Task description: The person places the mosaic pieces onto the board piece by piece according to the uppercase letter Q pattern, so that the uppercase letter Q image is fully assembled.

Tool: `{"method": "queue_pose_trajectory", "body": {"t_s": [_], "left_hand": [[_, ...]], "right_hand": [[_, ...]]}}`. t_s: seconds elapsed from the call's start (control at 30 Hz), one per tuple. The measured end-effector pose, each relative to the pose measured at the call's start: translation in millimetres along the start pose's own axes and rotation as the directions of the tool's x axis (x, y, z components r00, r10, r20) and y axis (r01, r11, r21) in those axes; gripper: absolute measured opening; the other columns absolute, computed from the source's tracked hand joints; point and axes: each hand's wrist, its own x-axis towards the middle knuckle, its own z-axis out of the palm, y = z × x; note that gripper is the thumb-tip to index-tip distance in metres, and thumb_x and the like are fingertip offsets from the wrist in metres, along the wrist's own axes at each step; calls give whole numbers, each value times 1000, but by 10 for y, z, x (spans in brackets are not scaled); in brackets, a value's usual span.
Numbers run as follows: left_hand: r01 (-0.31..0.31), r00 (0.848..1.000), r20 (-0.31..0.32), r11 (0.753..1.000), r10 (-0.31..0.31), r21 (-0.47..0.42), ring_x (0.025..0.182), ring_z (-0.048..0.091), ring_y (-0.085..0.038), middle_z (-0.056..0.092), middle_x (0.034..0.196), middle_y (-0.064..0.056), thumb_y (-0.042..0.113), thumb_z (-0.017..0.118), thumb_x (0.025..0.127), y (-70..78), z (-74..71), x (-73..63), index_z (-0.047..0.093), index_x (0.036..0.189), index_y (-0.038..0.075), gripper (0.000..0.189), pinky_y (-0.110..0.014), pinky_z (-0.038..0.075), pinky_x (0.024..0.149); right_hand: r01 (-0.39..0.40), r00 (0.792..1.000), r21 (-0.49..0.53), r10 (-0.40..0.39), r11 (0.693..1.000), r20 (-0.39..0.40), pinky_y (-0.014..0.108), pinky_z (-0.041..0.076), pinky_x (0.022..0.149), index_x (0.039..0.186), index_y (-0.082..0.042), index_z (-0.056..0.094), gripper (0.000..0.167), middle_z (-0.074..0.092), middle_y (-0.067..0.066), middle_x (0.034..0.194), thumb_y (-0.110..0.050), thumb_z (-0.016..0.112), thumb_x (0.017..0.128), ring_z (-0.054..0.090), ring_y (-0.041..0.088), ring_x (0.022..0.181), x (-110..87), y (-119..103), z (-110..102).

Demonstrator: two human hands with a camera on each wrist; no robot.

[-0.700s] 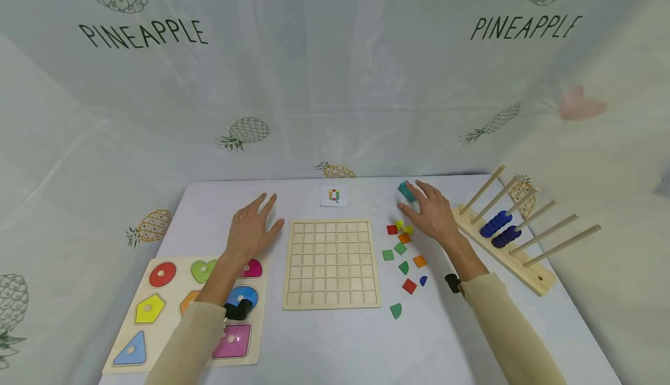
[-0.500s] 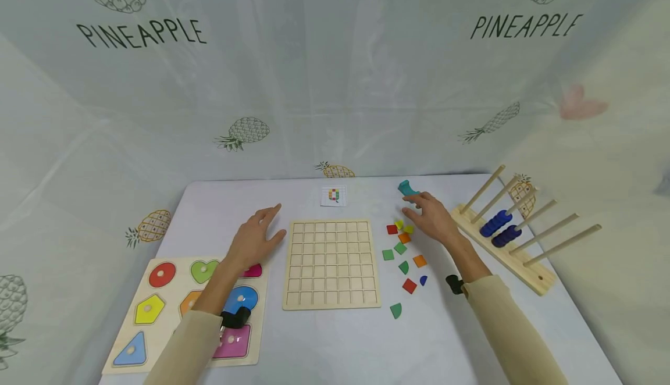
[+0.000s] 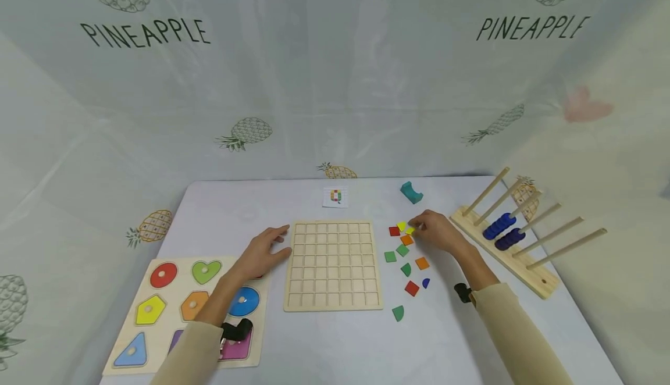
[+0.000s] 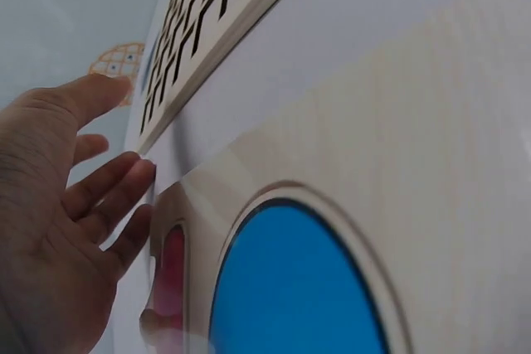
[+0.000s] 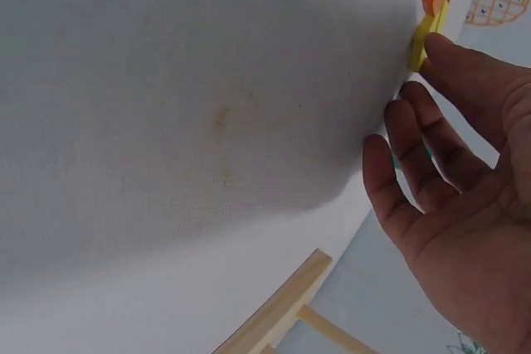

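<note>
My right hand (image 3: 438, 231) is at the small yellow pieces (image 3: 401, 225), fingers loosely bent. In the right wrist view its thumb overlaps the end of a yellow piece (image 5: 421, 41); whether it touches cannot be told. Red, orange, green and blue flat pieces lie scattered nearby, among them a red square (image 3: 412, 288) and a green quarter-round (image 3: 398, 313). My left hand (image 3: 260, 255) holds nothing, its fingertips close to the left edge of the wooden grid board (image 3: 335, 266). Behind the board lies a card with a coloured pattern (image 3: 335, 197).
A shape puzzle board (image 3: 173, 298) with knobbed pieces lies at the left, partly under my left arm. To the right stands a wooden peg rack (image 3: 502, 251) with blue beads on two pegs. A teal arched block (image 3: 412, 192) lies at the back.
My right hand has drawn back from the teal block and come down to the yellow pieces. My left hand has moved a little toward the grid board and lower.
</note>
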Motion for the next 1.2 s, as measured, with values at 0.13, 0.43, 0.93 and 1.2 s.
{"method": "queue_pose_trajectory", "body": {"t_s": [0.13, 0.43, 0.93, 1.2], "left_hand": [[-5, 1000, 13, 1000, 5, -9, 117, 58, -23, 60, 135, -9, 30, 71, 94, 14, 63, -8, 47, 150, 6, 66, -46, 46, 99], [8, 1000, -17, 999, -8, -33, 110, 55, -24, 55, 128, -13, 19, 77, 88, 121, 151, -42, 51, 144, -2, 66, -45, 44, 100], [164, 984, -61, 983, -169, -77, 93, 67, -16, 62, 113, -10, 12, 81, 82, 215, 186, -62, 59, 137, -2, 62, -32, 52, 79], [244, 968, -31, 962, -249, -121, 88, 68, -14, 67, 97, -3, 11, 81, 79, 265, 131, -5, 62, 131, 0, 56, -35, 53, 79]], "right_hand": [[-16, 1000, -2, 16, 1000, -15, 39, 53, 84, 118, -6, 73, 26, 62, 10, 111, -14, 69, 94, 57, 25, 95, -24, -10, 29], [-8, 999, -9, 7, 1000, -32, 38, 51, 82, 113, -6, 73, 21, 62, 10, 108, -11, 67, 94, 56, 25, 93, -23, -23, 56], [-24, 999, 22, 24, 999, -42, 37, 52, 82, 114, -7, 70, 21, 64, 8, 105, -11, 69, 93, 57, 25, 92, -33, -61, 75], [-33, 999, 55, 35, 998, -36, 36, 53, 80, 112, -9, 68, 18, 66, 6, 101, -11, 68, 95, 58, 23, 90, -40, -29, 89]]}}
